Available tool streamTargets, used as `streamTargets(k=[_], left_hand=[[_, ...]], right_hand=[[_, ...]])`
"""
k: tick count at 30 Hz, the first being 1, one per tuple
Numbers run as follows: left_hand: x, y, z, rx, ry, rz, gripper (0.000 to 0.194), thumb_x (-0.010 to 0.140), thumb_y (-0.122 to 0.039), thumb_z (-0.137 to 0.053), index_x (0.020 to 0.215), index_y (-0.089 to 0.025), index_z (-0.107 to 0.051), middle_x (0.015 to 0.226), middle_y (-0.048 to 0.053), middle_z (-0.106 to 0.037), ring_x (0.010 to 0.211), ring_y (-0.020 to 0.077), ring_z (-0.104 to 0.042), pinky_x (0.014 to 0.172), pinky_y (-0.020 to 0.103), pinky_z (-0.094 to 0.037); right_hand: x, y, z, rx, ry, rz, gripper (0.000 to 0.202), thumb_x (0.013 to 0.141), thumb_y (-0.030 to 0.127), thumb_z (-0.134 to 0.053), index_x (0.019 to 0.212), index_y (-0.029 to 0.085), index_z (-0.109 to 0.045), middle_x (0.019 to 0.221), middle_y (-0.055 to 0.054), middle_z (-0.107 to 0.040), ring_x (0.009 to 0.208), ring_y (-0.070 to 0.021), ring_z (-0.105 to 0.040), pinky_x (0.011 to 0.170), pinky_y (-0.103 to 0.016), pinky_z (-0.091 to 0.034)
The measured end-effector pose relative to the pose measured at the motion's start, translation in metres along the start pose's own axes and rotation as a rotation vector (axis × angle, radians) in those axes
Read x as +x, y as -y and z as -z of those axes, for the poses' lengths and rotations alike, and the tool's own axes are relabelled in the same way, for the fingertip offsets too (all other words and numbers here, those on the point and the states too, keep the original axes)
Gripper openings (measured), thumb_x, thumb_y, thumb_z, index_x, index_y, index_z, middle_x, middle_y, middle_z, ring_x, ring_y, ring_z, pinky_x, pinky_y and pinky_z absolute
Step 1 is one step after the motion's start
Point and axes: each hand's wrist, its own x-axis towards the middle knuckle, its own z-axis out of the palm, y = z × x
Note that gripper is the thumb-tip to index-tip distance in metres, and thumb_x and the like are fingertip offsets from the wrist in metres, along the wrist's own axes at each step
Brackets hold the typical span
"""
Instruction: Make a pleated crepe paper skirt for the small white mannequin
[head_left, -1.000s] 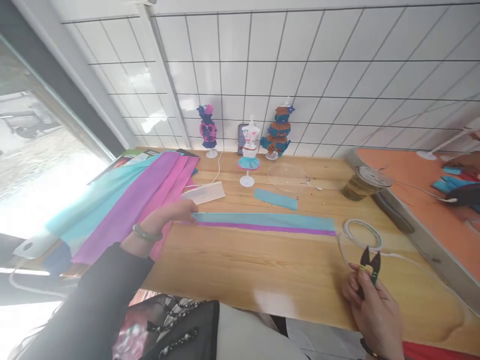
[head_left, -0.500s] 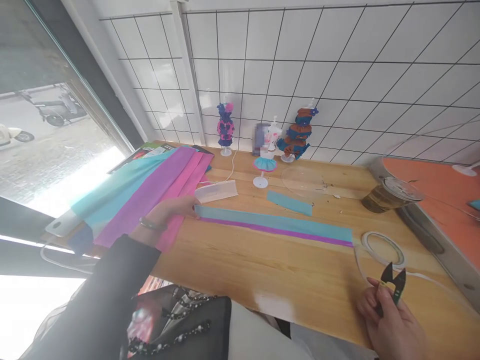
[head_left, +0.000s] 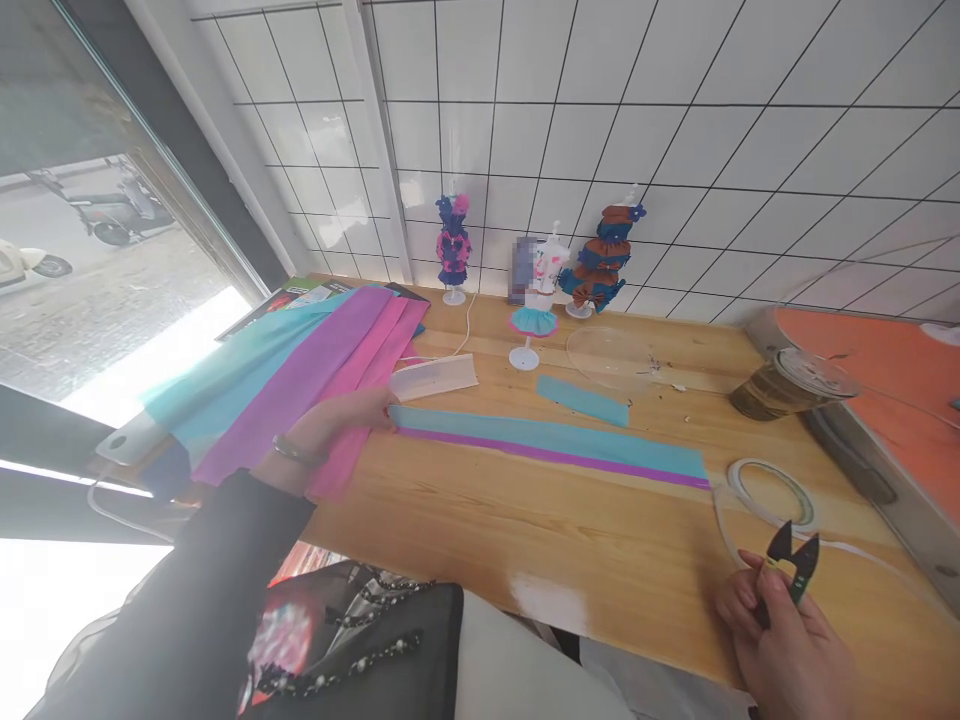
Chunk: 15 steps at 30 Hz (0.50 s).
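A long turquoise and purple fabric strip [head_left: 555, 443] lies across the wooden table. My left hand [head_left: 369, 408] has its fingers closed on the strip's left end. Over at the lower right, my right hand [head_left: 784, 630] is wrapped around a small pair of snips [head_left: 796, 565], whose dark blades point up and stand apart. A ring of narrow white tape [head_left: 814, 510] lies flat just above the snips. From the strip's right end a thin pale band [head_left: 721, 520] curves down toward my right hand; where it ends is hidden.
Folded turquoise, purple and pink fabric [head_left: 300, 370] is heaped at the left. A short turquoise piece [head_left: 583, 400] and a whitish piece [head_left: 435, 377] lie behind the strip. Small dress stands [head_left: 523, 357] line the tiled wall. A drink cup [head_left: 772, 390] stands right, beside an orange surface [head_left: 892, 390].
The view has shifted slightly. Both hands keep their hold, the left on the strip's end and the right on the snips; little else differs.
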Motion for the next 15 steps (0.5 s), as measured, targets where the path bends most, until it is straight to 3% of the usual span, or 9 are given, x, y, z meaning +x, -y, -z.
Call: streamTargets(k=[5,15], left_hand=[[0.001,-0.001,0.002,-0.003,0.036,-0.001,0.016,0.06,-0.032,-0.061,0.068,-0.018,-0.061,0.063,0.0,-0.054,0.058,0.0138,-0.046,0.053,0.025,-0.032],[-0.006,-0.012,0.01,-0.061,0.162,-0.132,0.02,0.065,-0.034,-0.058,0.078,-0.019,-0.061,0.078,0.0,-0.06,0.072,0.0154,-0.052,0.065,0.023,-0.039]], right_hand=[[0.003,-0.003,0.004,0.019,0.019,0.02,0.025,0.074,0.034,-0.071,0.09,0.016,-0.064,0.057,0.007,-0.037,0.045,-0.0033,-0.031,0.04,-0.018,-0.022],[0.006,-0.003,0.003,0.037,0.032,0.003,0.033,0.07,0.042,-0.074,0.087,0.017,-0.062,0.056,0.008,-0.038,0.043,-0.0025,-0.03,0.038,-0.018,-0.02]])
